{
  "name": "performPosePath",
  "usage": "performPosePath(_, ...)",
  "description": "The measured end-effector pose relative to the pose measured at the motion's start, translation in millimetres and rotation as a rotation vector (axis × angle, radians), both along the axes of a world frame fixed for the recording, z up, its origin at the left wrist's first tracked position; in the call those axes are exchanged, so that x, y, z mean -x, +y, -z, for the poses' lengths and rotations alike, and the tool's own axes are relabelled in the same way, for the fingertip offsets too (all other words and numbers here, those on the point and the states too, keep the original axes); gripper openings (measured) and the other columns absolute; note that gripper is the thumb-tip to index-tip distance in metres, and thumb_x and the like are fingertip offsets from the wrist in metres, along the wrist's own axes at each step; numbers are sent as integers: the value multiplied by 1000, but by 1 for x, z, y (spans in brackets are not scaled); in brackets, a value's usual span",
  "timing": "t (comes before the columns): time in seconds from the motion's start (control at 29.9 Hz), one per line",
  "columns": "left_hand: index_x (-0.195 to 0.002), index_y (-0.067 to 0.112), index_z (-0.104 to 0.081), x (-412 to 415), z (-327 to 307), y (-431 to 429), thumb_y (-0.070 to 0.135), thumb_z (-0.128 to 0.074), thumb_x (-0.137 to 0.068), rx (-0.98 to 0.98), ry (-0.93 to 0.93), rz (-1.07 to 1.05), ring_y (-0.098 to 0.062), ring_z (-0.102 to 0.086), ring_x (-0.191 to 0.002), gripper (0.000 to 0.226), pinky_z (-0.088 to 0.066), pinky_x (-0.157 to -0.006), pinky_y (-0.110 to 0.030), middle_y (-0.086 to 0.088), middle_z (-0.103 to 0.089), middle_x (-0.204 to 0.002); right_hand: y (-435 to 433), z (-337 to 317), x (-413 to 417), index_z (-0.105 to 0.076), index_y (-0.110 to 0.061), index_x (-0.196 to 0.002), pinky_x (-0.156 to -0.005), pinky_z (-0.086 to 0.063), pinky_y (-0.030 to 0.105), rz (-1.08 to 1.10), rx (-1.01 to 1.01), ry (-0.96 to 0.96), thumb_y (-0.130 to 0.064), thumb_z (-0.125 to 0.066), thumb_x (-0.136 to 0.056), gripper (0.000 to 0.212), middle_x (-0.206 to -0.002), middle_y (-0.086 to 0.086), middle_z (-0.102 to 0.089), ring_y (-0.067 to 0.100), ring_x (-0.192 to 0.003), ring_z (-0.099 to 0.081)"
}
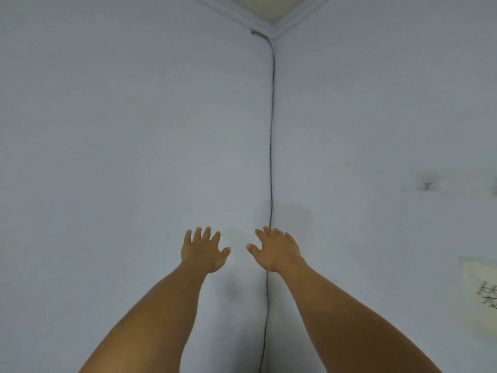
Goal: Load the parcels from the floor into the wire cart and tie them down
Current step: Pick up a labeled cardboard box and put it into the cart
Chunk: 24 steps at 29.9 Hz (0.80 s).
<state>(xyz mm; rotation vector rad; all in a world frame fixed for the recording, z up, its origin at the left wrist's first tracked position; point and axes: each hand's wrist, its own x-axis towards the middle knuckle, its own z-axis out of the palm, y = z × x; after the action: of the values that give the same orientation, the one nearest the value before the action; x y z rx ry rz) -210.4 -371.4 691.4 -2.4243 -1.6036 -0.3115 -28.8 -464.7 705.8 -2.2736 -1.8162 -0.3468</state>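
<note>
My left hand (203,250) and my right hand (277,250) are stretched out in front of me with the backs facing me and the fingers spread. Both hold nothing. They are side by side with a small gap between the thumbs, raised before a room corner. No parcels, wire cart or tie-down strap appear in the head view; the floor is out of sight.
Two pale blue-grey walls meet in a corner with a thin black cable (271,130) running down it from the ceiling moulding (271,29). A paper note with handwriting (481,294) hangs on the right wall, below a dark smudge (426,183).
</note>
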Motion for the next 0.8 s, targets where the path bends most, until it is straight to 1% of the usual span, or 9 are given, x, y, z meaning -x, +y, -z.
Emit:
performPosePath(0.07,-166,27,-3,50,-3,26,67,-12,-104,-7,-15,-68,-29,7,-160,75,9,-128,-51,-3,4,-174,40,-3,42,-16,-26,-165,-128,-10,48,-71,-18,5,-65,-21,-104,72,-173,0,-10,26,-158,-13)
performPosePath(0.17,-166,27,-4,119,-5,60,66,-13,-104,-19,-43,-172,-28,6,-160,74,8,-128,-51,-3,3,-174,93,-6,99,-18,-26,-164,-128,-11,47,-165,-32,74,-65,-24,-104,71,-172,0,-11,26,-158,-14)
performPosePath(0.23,-166,27,-5,157,-4,81,66,-14,-104,-18,-62,-231,-29,5,-160,74,7,-128,-51,-4,1,-174,124,-5,129,-18,-27,-164,-128,-11,47,-214,-24,81,-65,-24,-104,71,-172,0,-11,25,-158,-14)
performPosePath(0.43,-166,27,-5,232,6,130,66,-14,-104,-2,-72,-358,-28,4,-160,74,6,-128,-51,-3,1,-174,205,9,186,-19,-26,-164,-128,-10,46,-306,16,91,-65,-25,-104,71,-172,0,-12,26,-158,-14)
performPosePath(0.63,-166,27,-5,253,13,201,66,-14,-104,-8,-39,-408,-27,5,-160,74,7,-128,-51,-3,1,-174,291,21,205,-21,-25,-163,-127,-14,48,-354,7,61,-65,-25,-104,72,-172,2,-14,27,-157,-17)
performPosePath(0.8,-166,27,-5,226,8,280,66,-14,-104,-49,-5,-366,-26,5,-160,74,7,-128,-49,-2,1,-174,369,18,182,-22,-26,-163,-127,-13,48,-333,-28,57,-65,-25,-104,71,-172,1,-15,27,-157,-17)
